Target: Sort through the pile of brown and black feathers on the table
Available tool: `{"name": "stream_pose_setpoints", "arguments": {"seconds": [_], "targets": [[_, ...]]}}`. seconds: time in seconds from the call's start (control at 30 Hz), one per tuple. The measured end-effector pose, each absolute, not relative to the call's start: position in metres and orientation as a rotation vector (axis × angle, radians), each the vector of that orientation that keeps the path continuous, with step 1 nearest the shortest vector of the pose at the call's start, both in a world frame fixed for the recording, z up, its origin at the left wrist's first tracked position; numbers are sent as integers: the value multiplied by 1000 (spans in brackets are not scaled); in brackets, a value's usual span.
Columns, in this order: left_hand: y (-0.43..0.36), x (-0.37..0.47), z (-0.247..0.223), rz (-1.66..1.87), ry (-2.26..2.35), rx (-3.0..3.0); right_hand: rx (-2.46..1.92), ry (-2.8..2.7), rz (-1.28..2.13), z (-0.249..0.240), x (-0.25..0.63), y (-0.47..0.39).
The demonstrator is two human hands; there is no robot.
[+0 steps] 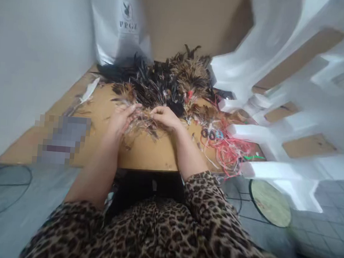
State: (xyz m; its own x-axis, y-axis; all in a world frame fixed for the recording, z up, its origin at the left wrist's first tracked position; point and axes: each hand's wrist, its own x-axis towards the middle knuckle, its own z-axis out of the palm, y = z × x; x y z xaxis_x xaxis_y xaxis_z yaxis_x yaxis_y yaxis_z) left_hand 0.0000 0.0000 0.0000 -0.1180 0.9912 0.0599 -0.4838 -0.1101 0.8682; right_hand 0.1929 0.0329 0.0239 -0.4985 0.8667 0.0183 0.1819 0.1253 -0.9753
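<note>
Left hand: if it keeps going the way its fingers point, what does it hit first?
Probably the heap of dark brown and black feathers lying on the tan wooden table. The left hand points away from the body, its fingers already in loose feathers at the heap's near edge. Depth is hard to judge.

A white bag [117,25] behind the worktop bears a rabbit-head logo above the letters "PPGZ"; smaller print below is unreadable.
</note>
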Motion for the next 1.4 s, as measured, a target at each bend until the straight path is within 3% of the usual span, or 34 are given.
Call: {"name": "stream_pose_setpoints", "arguments": {"seconds": [0.57, 0.9, 1.4], "targets": [[2, 1, 9, 1738, 704, 494, -945, -1419, 1457, 15, 174, 32], [-2, 15, 5, 1495, 658, 545, -862, -1124, 1534, 13, 148, 19], [-4, 11, 2, 1421, 903, 744, -924, -1121, 1380, 14, 157, 26]]}}
